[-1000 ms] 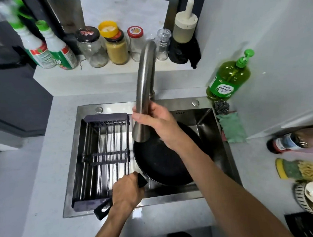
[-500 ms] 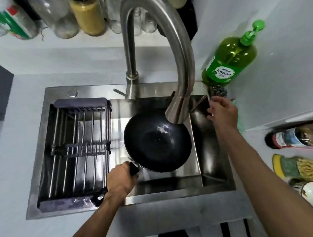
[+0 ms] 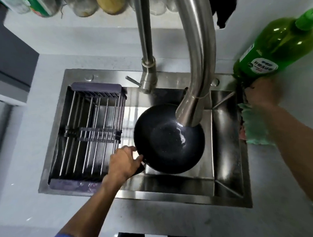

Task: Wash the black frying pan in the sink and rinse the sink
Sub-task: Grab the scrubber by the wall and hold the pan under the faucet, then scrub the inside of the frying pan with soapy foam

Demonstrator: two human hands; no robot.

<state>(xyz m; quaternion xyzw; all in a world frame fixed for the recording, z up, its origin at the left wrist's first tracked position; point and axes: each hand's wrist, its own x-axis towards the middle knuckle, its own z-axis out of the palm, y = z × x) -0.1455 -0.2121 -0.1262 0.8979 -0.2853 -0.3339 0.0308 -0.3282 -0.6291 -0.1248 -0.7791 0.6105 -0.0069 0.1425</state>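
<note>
The black frying pan (image 3: 169, 141) lies in the steel sink (image 3: 174, 195), a little water glinting on its inside. My left hand (image 3: 124, 162) grips its handle at the pan's lower left; the handle is mostly hidden under the hand. The curved faucet (image 3: 196, 62) ends right over the pan's far rim. My right hand (image 3: 261, 93) is blurred at the sink's back right corner, its fingers curled over a dark steel scourer (image 3: 245, 88) at the foot of the green soap bottle (image 3: 278, 45).
A drain rack (image 3: 91, 132) of metal bars fills the sink's left half. A green cloth (image 3: 256, 129) lies on the counter under my right forearm. Jars and spray bottles (image 3: 84, 4) line the ledge behind the faucet.
My right hand let go of the faucet, which now points over the pan, and reached right to the scourer by the soap bottle. My left hand stays on the handle. The view moved closer.
</note>
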